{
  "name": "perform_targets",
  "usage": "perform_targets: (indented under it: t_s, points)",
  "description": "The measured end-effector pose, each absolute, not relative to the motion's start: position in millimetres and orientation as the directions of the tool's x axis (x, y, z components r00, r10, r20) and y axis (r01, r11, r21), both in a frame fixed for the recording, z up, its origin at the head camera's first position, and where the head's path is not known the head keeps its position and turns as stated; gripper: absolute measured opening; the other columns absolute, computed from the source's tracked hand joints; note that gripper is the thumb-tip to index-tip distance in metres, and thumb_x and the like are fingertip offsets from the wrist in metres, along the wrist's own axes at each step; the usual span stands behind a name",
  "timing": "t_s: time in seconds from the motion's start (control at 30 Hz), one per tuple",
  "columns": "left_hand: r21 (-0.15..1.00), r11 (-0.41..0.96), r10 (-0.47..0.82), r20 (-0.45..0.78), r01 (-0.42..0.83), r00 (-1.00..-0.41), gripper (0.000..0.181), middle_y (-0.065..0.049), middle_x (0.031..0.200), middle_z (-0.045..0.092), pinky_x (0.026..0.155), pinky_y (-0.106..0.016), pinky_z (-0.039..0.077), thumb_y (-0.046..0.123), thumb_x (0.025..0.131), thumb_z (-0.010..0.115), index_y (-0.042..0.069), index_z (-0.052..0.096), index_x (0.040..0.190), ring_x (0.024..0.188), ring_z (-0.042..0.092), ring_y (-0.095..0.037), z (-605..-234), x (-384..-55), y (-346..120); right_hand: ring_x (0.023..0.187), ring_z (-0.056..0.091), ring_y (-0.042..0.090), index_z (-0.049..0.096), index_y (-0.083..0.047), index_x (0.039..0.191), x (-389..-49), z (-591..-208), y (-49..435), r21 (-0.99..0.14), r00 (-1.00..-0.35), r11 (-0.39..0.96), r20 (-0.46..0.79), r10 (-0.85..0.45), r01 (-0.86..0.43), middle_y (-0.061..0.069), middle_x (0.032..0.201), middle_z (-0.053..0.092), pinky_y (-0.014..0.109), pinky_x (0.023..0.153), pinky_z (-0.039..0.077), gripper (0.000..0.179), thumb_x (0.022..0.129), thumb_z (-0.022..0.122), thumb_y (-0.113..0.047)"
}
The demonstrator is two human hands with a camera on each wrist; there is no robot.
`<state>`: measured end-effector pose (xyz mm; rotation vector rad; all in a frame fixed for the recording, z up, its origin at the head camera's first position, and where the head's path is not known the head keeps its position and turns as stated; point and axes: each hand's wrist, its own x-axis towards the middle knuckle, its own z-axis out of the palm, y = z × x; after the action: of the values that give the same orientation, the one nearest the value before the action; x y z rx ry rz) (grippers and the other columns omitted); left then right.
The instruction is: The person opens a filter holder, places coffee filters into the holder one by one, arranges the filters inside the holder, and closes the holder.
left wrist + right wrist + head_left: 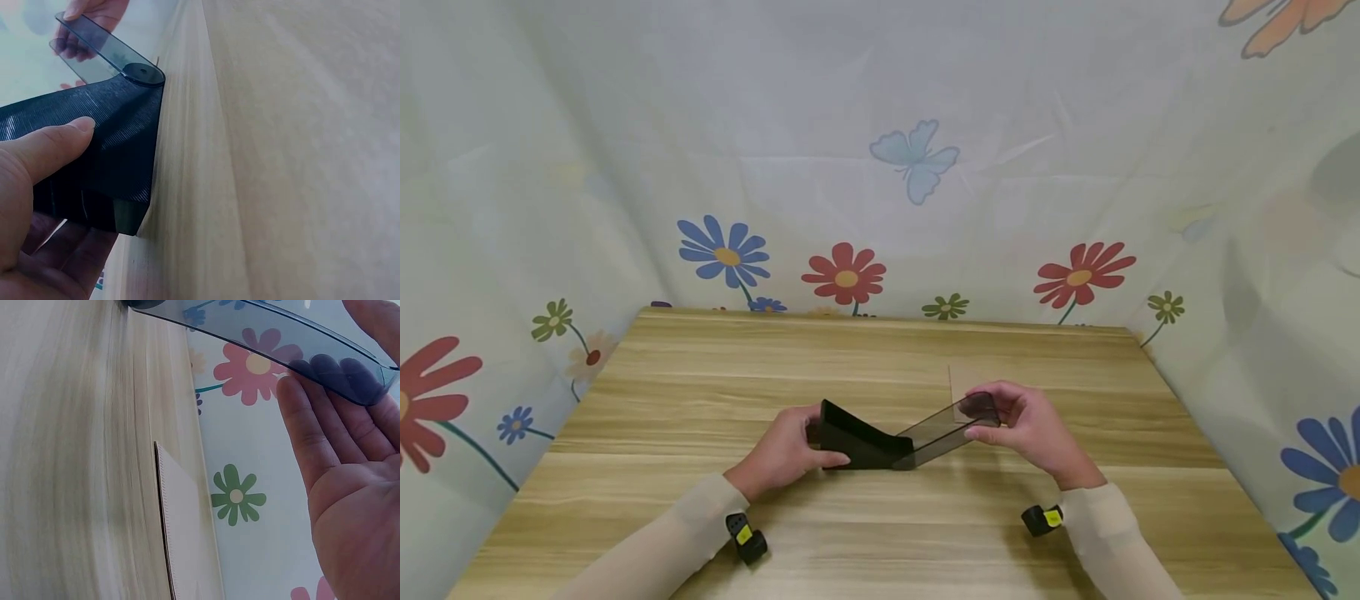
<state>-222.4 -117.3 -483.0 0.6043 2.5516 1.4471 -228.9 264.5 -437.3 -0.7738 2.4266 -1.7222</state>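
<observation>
A black case (868, 450) with finely ribbed sides rests close over the table near its middle. Joined at its right end by a round pivot is a see-through smoky cover (936, 429), swung up and out to the right. My left hand (782, 450) grips the case's left end, thumb on the near side and fingers behind and under it. With my right hand (1030, 425) I hold the cover's raised far end, thumb in front; in the right wrist view the fingers (322, 419) reach behind it and show through the plastic.
Behind the cover, a thin pale card (184, 531) with fine marks along its edge lies on the wood-grain table (760, 358). A flower-printed cloth (805, 167) hangs around the back and sides. Each wrist carries a small black device (748, 542).
</observation>
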Motion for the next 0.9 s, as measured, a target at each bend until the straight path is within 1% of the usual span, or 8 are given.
perform_targets:
  t_s: [0.13, 0.27, 0.43, 0.57, 0.63, 0.7, 0.8, 0.9]
  points:
    - [0.847, 0.458, 0.409, 0.069, 0.270, -0.910, 0.038, 0.014, 0.104, 0.074, 0.070, -0.025, 0.049, 0.041, 0.079, 0.089, 0.032, 0.071, 0.112, 0.083, 0.061, -0.010, -482.1, -222.7, -117.8, 0.099, 0.074, 0.018, 0.068, -0.005, 0.122, -228.8, -435.8, 264.4, -0.894, -0.872, 0.264, 0.224, -0.435, -0.362, 0.023, 0.117, 0.072, 0.026, 0.083, 0.059, 0.041, 0.084, 0.084, -0.008]
    - [0.845, 0.459, 0.406, 0.075, 0.274, -0.911, 0.037, 0.012, 0.101, 0.074, 0.068, -0.025, 0.049, 0.039, 0.079, 0.089, 0.030, 0.072, 0.111, 0.079, 0.061, -0.010, -481.9, -223.0, -117.9, 0.100, 0.074, 0.020, 0.069, -0.005, 0.121, -228.5, -434.2, 264.3, -0.896, -0.872, 0.264, 0.220, -0.438, -0.358, 0.025, 0.117, 0.072, 0.026, 0.083, 0.059, 0.041, 0.084, 0.084, -0.008]
    - [0.848, 0.456, 0.405, 0.074, 0.271, -0.912, 0.037, 0.009, 0.098, 0.074, 0.067, -0.025, 0.048, 0.036, 0.079, 0.090, 0.026, 0.072, 0.110, 0.078, 0.060, -0.010, -481.8, -222.5, -117.5, 0.100, 0.074, 0.021, 0.068, -0.004, 0.121, -228.7, -433.6, 264.7, -0.896, -0.871, 0.267, 0.212, -0.443, -0.354, 0.021, 0.117, 0.073, 0.026, 0.083, 0.059, 0.041, 0.084, 0.084, -0.007]
    - [0.845, 0.461, 0.404, 0.071, 0.270, -0.912, 0.036, 0.009, 0.098, 0.074, 0.067, -0.025, 0.048, 0.036, 0.079, 0.089, 0.025, 0.072, 0.110, 0.078, 0.060, -0.010, -482.2, -222.1, -117.2, 0.102, 0.074, 0.025, 0.067, -0.005, 0.123, -229.1, -433.7, 265.0, -0.897, -0.865, 0.259, 0.214, -0.454, -0.358, 0.026, 0.119, 0.071, 0.026, 0.083, 0.059, 0.042, 0.084, 0.084, -0.007]
    - [0.845, 0.461, 0.405, 0.071, 0.271, -0.912, 0.036, 0.008, 0.098, 0.074, 0.067, -0.025, 0.048, 0.036, 0.080, 0.089, 0.025, 0.072, 0.110, 0.078, 0.060, -0.011, -482.2, -221.7, -117.2, 0.103, 0.073, 0.025, 0.067, -0.005, 0.124, -229.0, -433.6, 264.9, -0.898, -0.863, 0.254, 0.215, -0.457, -0.359, 0.027, 0.120, 0.070, 0.027, 0.084, 0.059, 0.044, 0.084, 0.085, -0.007]
    - [0.844, 0.461, 0.406, 0.074, 0.275, -0.911, 0.037, 0.009, 0.099, 0.074, 0.068, -0.025, 0.048, 0.037, 0.080, 0.089, 0.025, 0.072, 0.110, 0.079, 0.060, -0.010, -482.0, -221.3, -117.1, 0.105, 0.073, 0.023, 0.066, -0.005, 0.126, -228.7, -433.4, 265.2, -0.901, -0.863, 0.247, 0.215, -0.457, -0.356, 0.026, 0.122, 0.069, 0.026, 0.086, 0.058, 0.045, 0.084, 0.084, -0.008]
    - [0.843, 0.462, 0.404, 0.074, 0.274, -0.912, 0.037, 0.009, 0.100, 0.074, 0.070, -0.025, 0.048, 0.037, 0.080, 0.089, 0.026, 0.072, 0.111, 0.080, 0.060, -0.010, -481.8, -221.2, -117.0, 0.110, 0.071, 0.022, 0.064, -0.004, 0.129, -228.4, -432.1, 266.7, -0.911, -0.862, 0.222, 0.217, -0.458, -0.347, 0.023, 0.125, 0.069, 0.026, 0.090, 0.057, 0.045, 0.088, 0.080, -0.005]
    - [0.845, 0.462, 0.403, 0.072, 0.271, -0.912, 0.037, 0.009, 0.099, 0.074, 0.069, -0.025, 0.048, 0.036, 0.080, 0.089, 0.026, 0.072, 0.111, 0.080, 0.061, -0.010, -482.0, -221.5, -117.0, 0.116, 0.068, 0.021, 0.061, 0.001, 0.132, -230.2, -431.0, 269.5, -0.920, -0.858, 0.179, 0.235, -0.457, -0.348, 0.020, 0.128, 0.068, 0.025, 0.092, 0.056, 0.040, 0.094, 0.071, 0.000]
